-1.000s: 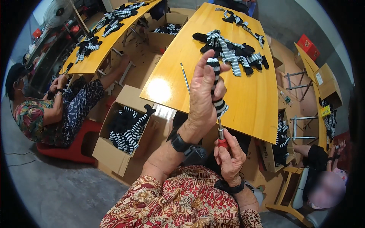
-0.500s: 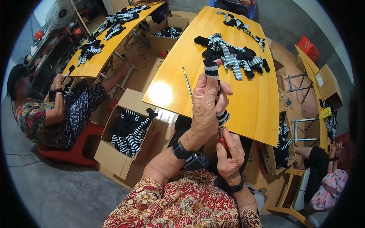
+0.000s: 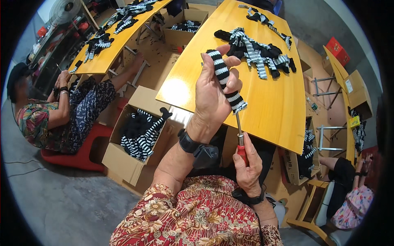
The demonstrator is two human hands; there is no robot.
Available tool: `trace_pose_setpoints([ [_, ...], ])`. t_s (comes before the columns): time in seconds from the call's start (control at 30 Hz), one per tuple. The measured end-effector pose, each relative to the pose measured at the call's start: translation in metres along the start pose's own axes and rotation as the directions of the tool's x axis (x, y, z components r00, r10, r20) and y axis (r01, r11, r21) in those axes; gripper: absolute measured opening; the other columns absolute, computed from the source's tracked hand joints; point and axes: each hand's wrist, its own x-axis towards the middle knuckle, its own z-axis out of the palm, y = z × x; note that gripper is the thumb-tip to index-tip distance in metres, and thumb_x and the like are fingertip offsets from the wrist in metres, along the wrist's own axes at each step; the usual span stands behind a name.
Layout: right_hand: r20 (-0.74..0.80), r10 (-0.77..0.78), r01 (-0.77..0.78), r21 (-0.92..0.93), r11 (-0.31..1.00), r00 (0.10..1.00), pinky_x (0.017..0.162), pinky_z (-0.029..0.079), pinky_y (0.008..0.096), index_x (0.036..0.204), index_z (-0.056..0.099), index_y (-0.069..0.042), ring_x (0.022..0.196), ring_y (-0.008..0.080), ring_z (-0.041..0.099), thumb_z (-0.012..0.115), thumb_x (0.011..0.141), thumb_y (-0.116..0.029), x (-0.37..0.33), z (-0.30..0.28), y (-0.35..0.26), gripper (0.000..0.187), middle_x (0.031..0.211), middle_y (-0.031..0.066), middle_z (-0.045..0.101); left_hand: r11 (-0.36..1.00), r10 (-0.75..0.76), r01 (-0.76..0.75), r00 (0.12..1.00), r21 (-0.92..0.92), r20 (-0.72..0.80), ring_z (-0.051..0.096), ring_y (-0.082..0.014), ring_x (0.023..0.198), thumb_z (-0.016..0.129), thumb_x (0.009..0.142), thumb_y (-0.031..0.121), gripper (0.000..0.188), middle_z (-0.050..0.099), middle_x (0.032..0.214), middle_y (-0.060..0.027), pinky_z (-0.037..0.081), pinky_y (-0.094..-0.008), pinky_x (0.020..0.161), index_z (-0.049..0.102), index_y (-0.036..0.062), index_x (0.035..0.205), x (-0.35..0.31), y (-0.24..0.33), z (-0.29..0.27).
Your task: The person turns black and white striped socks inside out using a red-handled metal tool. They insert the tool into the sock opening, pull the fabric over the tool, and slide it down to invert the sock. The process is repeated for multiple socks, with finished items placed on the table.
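My left hand (image 3: pixel 210 98) is raised over the near edge of the yellow table, its fingers curled round a narrow black-and-white striped knit tube (image 3: pixel 221 73), which looks like a small sock. The tube slants from the fingertips down to its open, white-edged end below the palm. Lower and to the right, my right hand (image 3: pixel 250 172) grips the red handle of a thin metal-shafted tool (image 3: pixel 241 153). The shaft points up to the tube's open end; its tip is hidden there. A pile of striped and black knit pieces (image 3: pixel 256 53) lies beyond my left hand.
An open cardboard box (image 3: pixel 123 164) of striped knits stands left of my arm, another box (image 3: pixel 292 172) under the table's right side. A person (image 3: pixel 61 110) sits at a second yellow table (image 3: pixel 102 61) on the left. Another person's patterned clothing (image 3: pixel 355 205) shows at lower right.
The striped tube has tipped leftward in my left hand and more of it shows. My right hand has drawn the tool slightly down, baring more of its metal shaft. The view has shifted a little.
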Motion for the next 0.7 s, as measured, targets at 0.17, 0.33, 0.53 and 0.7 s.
trace_pose_setpoints([
  [0.17,-0.058,-0.166,0.157,-0.135,0.978,0.984,0.060,0.046,0.0302,0.132,0.050,0.004,0.067,0.0224,0.054,0.061,0.080,0.004,0.010,0.000,0.007,0.053,0.081,0.0132,0.054,0.997,-0.005,-0.003,0.995,0.079,0.101,0.031,-0.0042,0.045,0.028,0.102,0.047,0.056,0.059,0.082,-0.0030,0.028,-0.0178,0.042,0.041,0.0021,0.132,-0.005,-0.005,0.002],
  [0.33,-0.027,-0.271,0.265,-0.131,0.955,0.962,0.059,0.046,0.0292,0.129,0.053,0.005,0.064,0.0220,0.054,0.061,0.078,0.007,0.018,-0.012,0.013,0.052,0.078,0.0117,0.055,0.983,-0.100,0.064,0.972,0.171,0.212,0.028,-0.0031,0.038,0.024,0.099,0.055,0.066,0.050,0.062,-0.0008,0.024,-0.0169,0.037,0.034,0.0024,0.138,-0.009,-0.001,0.007],
  [0.53,-0.009,-0.188,0.187,-0.049,0.981,0.982,0.059,0.044,0.0265,0.129,0.053,0.005,0.065,0.0173,0.051,0.060,0.078,0.010,0.019,-0.021,-0.001,0.052,0.078,0.0100,0.054,0.927,-0.171,0.089,0.965,0.364,0.200,0.032,-0.0029,0.039,0.030,0.094,0.062,0.074,0.047,0.055,0.0015,0.029,-0.0179,0.041,0.032,0.0047,0.140,-0.013,-0.004,0.011],
  [0.7,-0.020,-0.029,0.027,-0.073,0.997,0.999,0.073,0.047,0.0294,0.128,0.053,0.005,0.077,0.0211,0.058,0.059,0.079,0.005,0.016,-0.015,-0.009,0.049,0.093,0.0141,0.060,0.857,-0.230,0.121,0.960,0.502,0.160,0.031,-0.0023,0.041,0.036,0.096,0.056,0.067,0.042,0.053,0.0035,0.029,-0.0170,0.042,0.034,0.0061,0.141,-0.026,-0.025,0.008],
])
